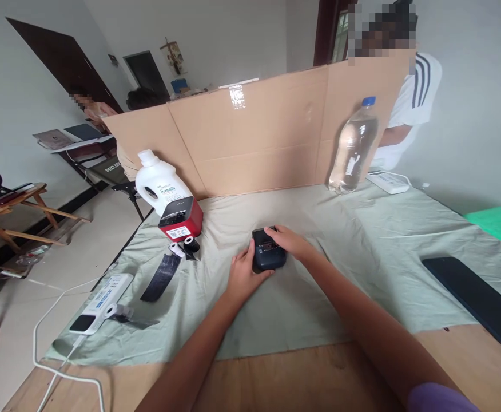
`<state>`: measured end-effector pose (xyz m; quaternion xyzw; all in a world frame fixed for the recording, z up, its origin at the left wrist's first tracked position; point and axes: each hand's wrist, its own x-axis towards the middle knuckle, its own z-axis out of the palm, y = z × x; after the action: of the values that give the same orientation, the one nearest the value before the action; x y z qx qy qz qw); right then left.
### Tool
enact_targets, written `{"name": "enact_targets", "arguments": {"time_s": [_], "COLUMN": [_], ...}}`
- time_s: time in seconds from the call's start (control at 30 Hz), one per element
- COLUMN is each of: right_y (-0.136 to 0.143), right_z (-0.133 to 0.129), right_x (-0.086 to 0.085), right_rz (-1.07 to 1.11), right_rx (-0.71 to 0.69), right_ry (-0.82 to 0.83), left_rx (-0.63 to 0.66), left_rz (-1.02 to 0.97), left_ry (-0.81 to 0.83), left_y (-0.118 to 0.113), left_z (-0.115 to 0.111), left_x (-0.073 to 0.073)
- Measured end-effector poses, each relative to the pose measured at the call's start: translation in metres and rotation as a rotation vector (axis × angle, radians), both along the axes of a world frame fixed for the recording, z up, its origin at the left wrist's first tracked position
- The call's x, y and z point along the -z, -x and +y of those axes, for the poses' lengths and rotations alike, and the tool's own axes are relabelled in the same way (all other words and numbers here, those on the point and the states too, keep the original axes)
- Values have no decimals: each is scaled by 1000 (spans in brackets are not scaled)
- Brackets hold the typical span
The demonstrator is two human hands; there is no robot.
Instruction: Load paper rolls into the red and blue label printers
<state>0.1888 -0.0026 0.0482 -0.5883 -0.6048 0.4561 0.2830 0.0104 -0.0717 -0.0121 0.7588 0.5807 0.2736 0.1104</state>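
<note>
A small dark-blue boxy device point(273, 261), which looks like a portable label printer, rests on the green cloth in front of me. My left hand point(242, 271) grips its left side, the thumb along the near edge. From the right, my right hand point(294, 242) holds the device's far right part, with fingertips on its top. Printed marks show on the upper face. To the left lie a black roll point(191, 245), a white-cored roll point(176, 249), a flat dark strip point(161, 278) and another small roll point(112, 311) with a dark tail.
A red and black box-shaped device point(183, 220) and white jug point(162, 186) stand back left, before a cardboard partition point(259, 137). Farther right are a water bottle point(356, 149) and a phone point(473, 297). A power strip point(104, 300) lies left. Other people are beyond the cardboard.
</note>
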Motion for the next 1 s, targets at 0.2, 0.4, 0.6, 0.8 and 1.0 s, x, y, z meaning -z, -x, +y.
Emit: {"name": "enact_targets", "arguments": {"time_s": [0.2, 0.4, 0.6, 0.8, 1.0], "right_y": [-33, -128, -226, -287, -304], "right_z": [-5, 17, 39, 56, 63], "right_x": [-15, -21, 7, 32, 47], "right_rz": [216, 19, -26, 33, -10], "right_rx": [41, 414, 765, 784, 711], "right_ry": [-249, -444, -367, -324, -275], "left_rx": [14, 125, 273, 304, 323], "left_rz": [-57, -69, -33, -48, -62], "left_ry": [-104, -32, 39, 84, 104], "left_y": [-31, -151, -266, -326, -322], "left_z": [25, 83, 123, 139, 139], "left_x": [-27, -41, -35, -19, -9]}}
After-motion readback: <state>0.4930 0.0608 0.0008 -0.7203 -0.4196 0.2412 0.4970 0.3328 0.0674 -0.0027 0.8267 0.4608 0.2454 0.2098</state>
